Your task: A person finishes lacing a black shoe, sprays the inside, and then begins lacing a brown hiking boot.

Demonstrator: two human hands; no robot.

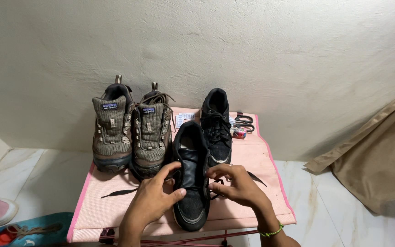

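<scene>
Here, a black shoe (191,183) lies between the two hands on a pink folding table (257,158), its toe toward the person and its tongue pulled open. The left hand (154,201) grips the shoe's left side, thumb pressed on the upper and index finger hooked over the collar edge. The right hand (236,183) rests against the shoe's right side, fingers pinched on a black shoelace (256,178) that trails out past the wrist; a green bracelet (273,232) circles that wrist. Just beyond the right hand stands a second black shoe (216,126), laced. Beyond the left hand sits a pair of brown hiking shoes (131,130). Another loose black lace (119,193) lies left of the left hand. Scissors (244,122) rest well beyond the right hand.
</scene>
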